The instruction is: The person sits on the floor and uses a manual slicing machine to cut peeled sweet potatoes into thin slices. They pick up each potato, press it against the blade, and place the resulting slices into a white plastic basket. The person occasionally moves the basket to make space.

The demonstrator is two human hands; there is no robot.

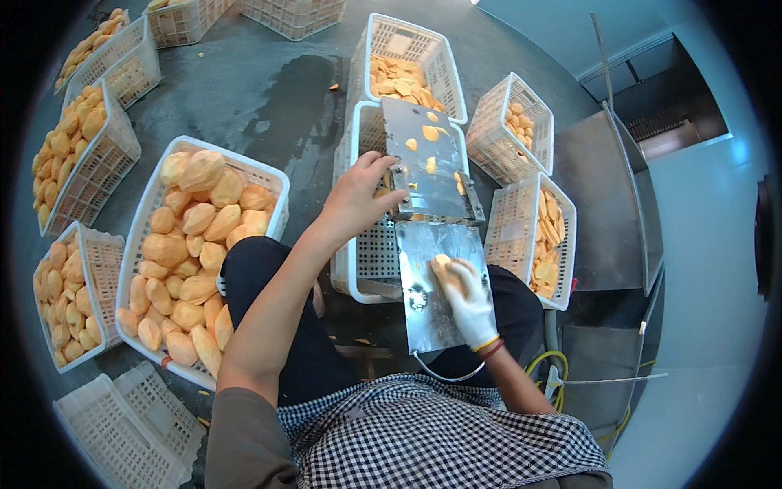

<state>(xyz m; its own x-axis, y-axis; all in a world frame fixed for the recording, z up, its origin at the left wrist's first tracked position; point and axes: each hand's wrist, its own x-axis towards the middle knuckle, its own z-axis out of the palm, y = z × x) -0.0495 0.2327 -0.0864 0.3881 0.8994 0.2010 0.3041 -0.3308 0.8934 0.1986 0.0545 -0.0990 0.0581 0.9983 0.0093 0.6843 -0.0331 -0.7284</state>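
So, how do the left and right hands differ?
The left hand is bare; the right hand wears a white glove. The left hand is at the left edge of the upper metal plate; the right hand holds a peeled tuber on the lower plate. Both are at metal plates.

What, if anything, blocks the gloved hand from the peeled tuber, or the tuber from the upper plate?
Nothing visible: the gloved right hand is on the peeled tuber, and no object shows on the lower metal plate between the tuber and the upper plate. The left hand is at the upper plate's left edge.
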